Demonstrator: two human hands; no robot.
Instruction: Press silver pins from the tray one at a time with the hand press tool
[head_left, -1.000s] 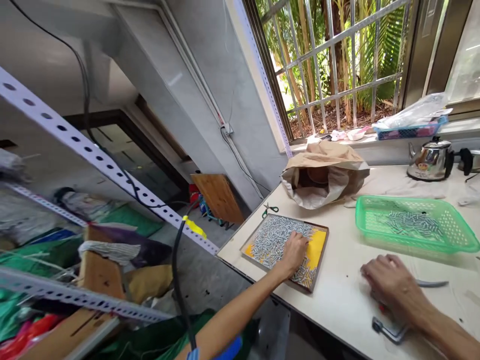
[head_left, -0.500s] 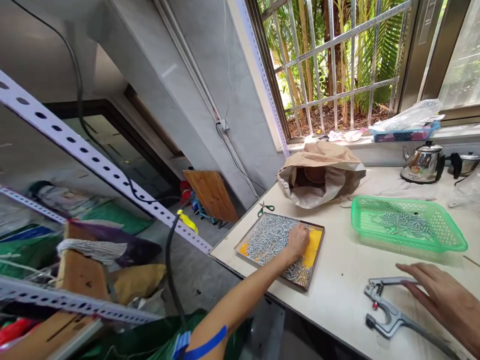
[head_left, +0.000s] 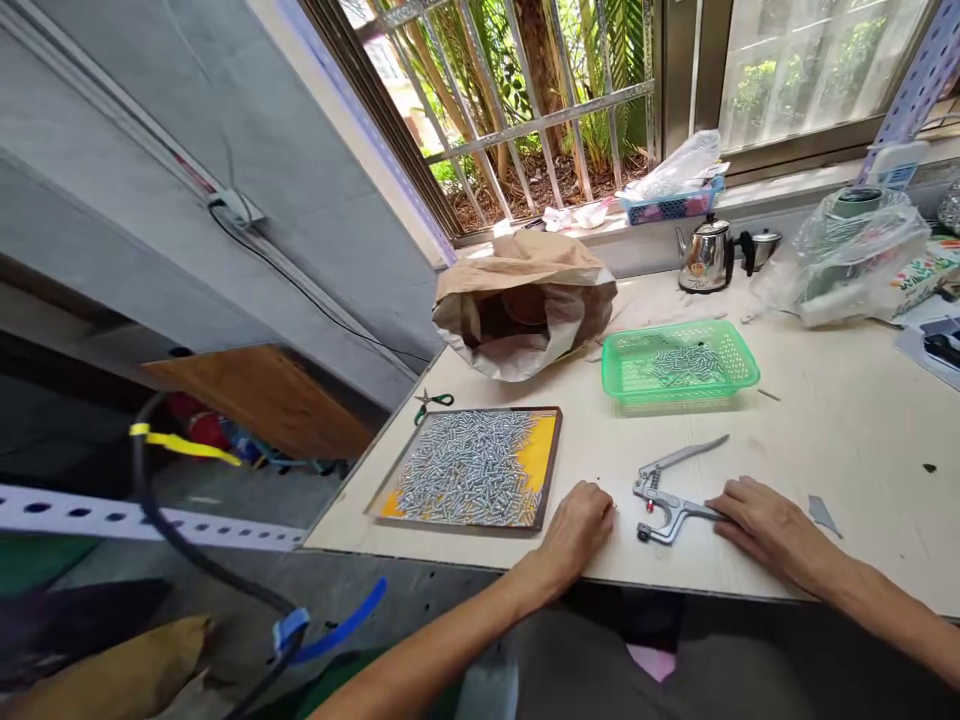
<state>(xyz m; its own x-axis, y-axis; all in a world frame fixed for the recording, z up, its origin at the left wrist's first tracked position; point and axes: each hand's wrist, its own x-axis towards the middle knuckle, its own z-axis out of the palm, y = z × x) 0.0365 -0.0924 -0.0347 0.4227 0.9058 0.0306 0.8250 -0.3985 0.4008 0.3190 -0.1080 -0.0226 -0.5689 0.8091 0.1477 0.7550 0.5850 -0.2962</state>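
Note:
My left hand (head_left: 577,525) rests on the table by the right side of a shallow tray (head_left: 556,440), fingers closed in a pinch. A tiny bright speck shows at its fingertips, too small to name. Many short silver metal pieces (head_left: 472,465), like small screws or springs, cover most of the tray's yellow bottom. My right hand (head_left: 772,530) has its fingers closed over the end of the lower handle of silver hand-press pliers (head_left: 679,508). The pliers lie on the table with handles spread and C-shaped jaw towards my left hand.
Beyond the pliers stands a green plastic basket (head_left: 679,390) with more metal pieces. An open brown paper bag (head_left: 525,300) sits behind the tray, near green-handled scissors (head_left: 430,402). A steel kettle (head_left: 706,258) and a plastic-wrapped item (head_left: 855,250) are at the back.
My left hand has left the tray and come down to the table beside it, closed. My right hand has shifted from the pliers' upper handle to the lower one. The view has turned right.

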